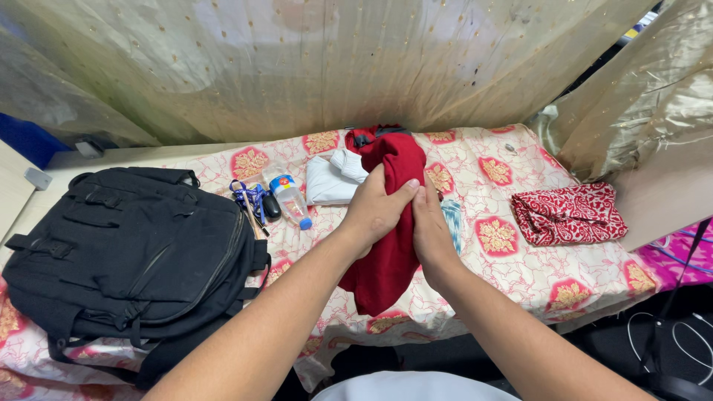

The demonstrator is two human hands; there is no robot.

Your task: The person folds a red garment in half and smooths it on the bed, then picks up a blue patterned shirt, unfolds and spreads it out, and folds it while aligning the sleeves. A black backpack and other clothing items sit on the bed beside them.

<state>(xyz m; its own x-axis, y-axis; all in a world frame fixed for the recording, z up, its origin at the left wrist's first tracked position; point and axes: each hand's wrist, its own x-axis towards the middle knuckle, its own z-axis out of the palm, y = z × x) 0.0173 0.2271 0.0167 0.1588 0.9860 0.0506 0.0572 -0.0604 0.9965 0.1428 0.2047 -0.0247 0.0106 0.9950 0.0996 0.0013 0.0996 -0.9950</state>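
Observation:
A dark red garment (386, 252) hangs in front of me over a bed with a patterned sheet (520, 271). My left hand (375, 208) grips the garment from the left, thumb across the cloth. My right hand (431, 230) presses against it from the right, fingers closed on the fabric. The garment's upper end reaches back towards the curtain and its lower end droops near the bed's front edge.
A black backpack (126, 252) fills the bed's left side. Beside it lie a small plastic bottle (290, 199), a blue lanyard with a dark key fob (256, 200) and a folded white cloth (334, 178). A folded red patterned cloth (568, 214) lies right. A gold curtain (297, 67) hangs behind.

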